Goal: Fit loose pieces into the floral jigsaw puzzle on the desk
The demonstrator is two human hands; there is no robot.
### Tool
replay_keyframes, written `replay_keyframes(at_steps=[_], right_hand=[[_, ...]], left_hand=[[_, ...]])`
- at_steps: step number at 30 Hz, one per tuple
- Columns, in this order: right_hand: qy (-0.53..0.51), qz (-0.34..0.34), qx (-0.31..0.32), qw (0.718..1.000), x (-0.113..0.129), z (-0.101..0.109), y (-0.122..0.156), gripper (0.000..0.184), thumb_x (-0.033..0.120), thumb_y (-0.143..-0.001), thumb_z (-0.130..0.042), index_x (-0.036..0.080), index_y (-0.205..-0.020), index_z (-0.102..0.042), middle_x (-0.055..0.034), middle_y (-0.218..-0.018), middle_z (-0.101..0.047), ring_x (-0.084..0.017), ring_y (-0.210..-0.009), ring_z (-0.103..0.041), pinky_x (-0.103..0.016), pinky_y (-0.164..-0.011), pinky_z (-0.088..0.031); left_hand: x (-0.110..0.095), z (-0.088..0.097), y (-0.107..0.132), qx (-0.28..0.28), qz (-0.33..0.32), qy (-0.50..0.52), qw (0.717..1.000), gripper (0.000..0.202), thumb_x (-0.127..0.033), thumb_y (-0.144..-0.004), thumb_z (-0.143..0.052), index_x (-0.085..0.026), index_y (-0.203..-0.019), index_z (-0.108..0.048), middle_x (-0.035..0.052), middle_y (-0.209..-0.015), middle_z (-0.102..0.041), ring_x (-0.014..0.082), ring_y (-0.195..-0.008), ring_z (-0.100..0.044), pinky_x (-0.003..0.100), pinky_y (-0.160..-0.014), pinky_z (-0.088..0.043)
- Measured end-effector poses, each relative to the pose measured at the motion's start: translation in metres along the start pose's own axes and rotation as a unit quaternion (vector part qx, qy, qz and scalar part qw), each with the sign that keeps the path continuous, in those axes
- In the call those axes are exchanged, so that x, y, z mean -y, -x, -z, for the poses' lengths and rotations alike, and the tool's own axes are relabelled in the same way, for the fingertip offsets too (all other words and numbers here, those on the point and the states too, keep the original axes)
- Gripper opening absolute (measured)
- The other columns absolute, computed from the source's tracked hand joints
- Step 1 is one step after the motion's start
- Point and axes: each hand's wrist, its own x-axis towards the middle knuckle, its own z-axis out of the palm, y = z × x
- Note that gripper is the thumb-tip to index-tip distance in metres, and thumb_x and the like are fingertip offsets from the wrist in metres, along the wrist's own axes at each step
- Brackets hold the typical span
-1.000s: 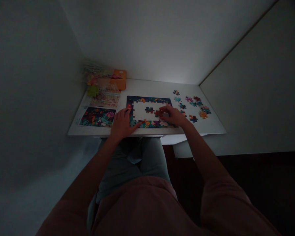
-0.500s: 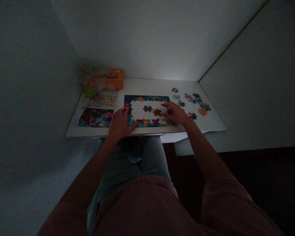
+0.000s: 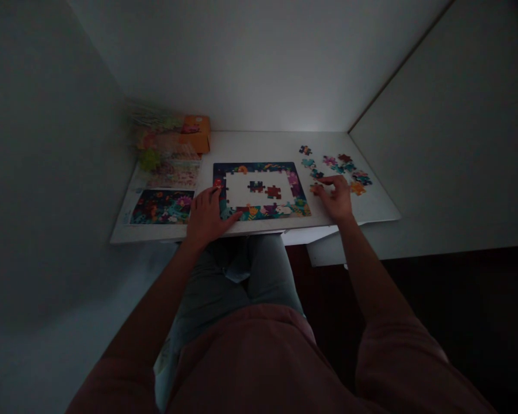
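Observation:
A jigsaw frame [image 3: 300, 198] with a joined, colourful border lies flat on the white table. Inside its bare middle are a dark puzzle piece [image 3: 256, 187] and a reddish-brown puzzle piece [image 3: 273, 192], close together. My left hand [image 3: 207, 215] rests with fingers spread on the frame's left edge and lower left corner. To the right of the frame, my right hand [image 3: 337, 198] has thumb and forefinger at a small orange and teal puzzle piece [image 3: 315, 188], pinching it at the tabletop. Part of that piece is hidden by the fingers.
Loose puzzle pieces [image 3: 345, 163] lie at the right of the table [image 3: 250, 146], among them an orange piece [image 3: 358, 188]. At the left are a printed picture card [image 3: 162, 207], an orange box [image 3: 196, 133] and a blurred bundle of flowers [image 3: 153, 144]. Walls stand behind and beside the table.
My right hand has moved right, off the frame's right side to the loose pieces, uncovering the border there. My left hand stays on the frame. The view has shifted slightly.

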Motion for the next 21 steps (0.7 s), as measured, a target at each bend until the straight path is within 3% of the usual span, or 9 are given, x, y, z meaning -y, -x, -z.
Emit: replay_keyframes(at_steps=[3,7,12,16,21], right_hand=[[0.035,0.007,-0.068,0.997,0.005,-0.005,0.001,0.011,0.050,-0.098,-0.077,0.043,-0.105,-0.073,-0.0147,-0.130,-0.081,-0.047,-0.134,-0.072,-0.080,-0.124,-0.055],[0.062,0.022,-0.046,0.997,0.007,-0.007,0.003,0.010,0.049,-0.099,-0.077,0.042,-0.104,-0.072,-0.0142,-0.129,-0.082,-0.046,-0.134,-0.072,-0.078,-0.130,-0.049],[0.056,0.050,-0.039,0.996,0.007,-0.010,0.004,0.013,0.051,-0.102,-0.082,0.040,-0.107,-0.078,-0.0153,-0.129,-0.082,-0.048,-0.134,-0.072,-0.082,-0.128,-0.046],[0.025,0.091,0.040,0.995,0.016,-0.027,-0.006,0.021,0.054,-0.093,-0.098,0.045,-0.109,-0.087,-0.0108,-0.126,-0.083,-0.051,-0.131,-0.073,-0.086,-0.121,-0.047],[0.035,0.120,0.125,0.984,0.031,-0.053,-0.032,0.038,0.043,-0.076,-0.114,0.050,-0.107,-0.093,-0.0061,-0.127,-0.084,-0.049,-0.133,-0.072,-0.081,-0.118,-0.052]], left_hand=[[0.000,0.002,0.000,0.006,0.002,-0.003,1.000,0.089,-0.074,-0.111,-0.067,-0.025,-0.183,-0.049,0.0226,-0.182,-0.055,0.0491,-0.171,-0.049,0.070,-0.147,-0.040],[0.000,0.001,-0.001,0.015,0.007,-0.013,1.000,0.089,-0.076,-0.111,-0.066,-0.026,-0.183,-0.049,0.0206,-0.183,-0.054,0.0467,-0.173,-0.048,0.067,-0.148,-0.040],[0.001,0.001,0.000,0.010,0.007,-0.008,1.000,0.091,-0.078,-0.111,-0.067,-0.025,-0.183,-0.049,0.0207,-0.183,-0.055,0.0481,-0.172,-0.049,0.068,-0.148,-0.038],[-0.003,0.006,0.002,0.016,0.008,-0.001,1.000,0.088,-0.077,-0.111,-0.067,-0.030,-0.183,-0.050,0.0188,-0.184,-0.056,0.0486,-0.173,-0.049,0.070,-0.147,-0.039],[-0.008,0.012,0.002,0.016,0.019,-0.002,1.000,0.081,-0.070,-0.110,-0.074,-0.036,-0.181,-0.053,0.0164,-0.180,-0.062,0.0496,-0.173,-0.051,0.075,-0.144,-0.042]])
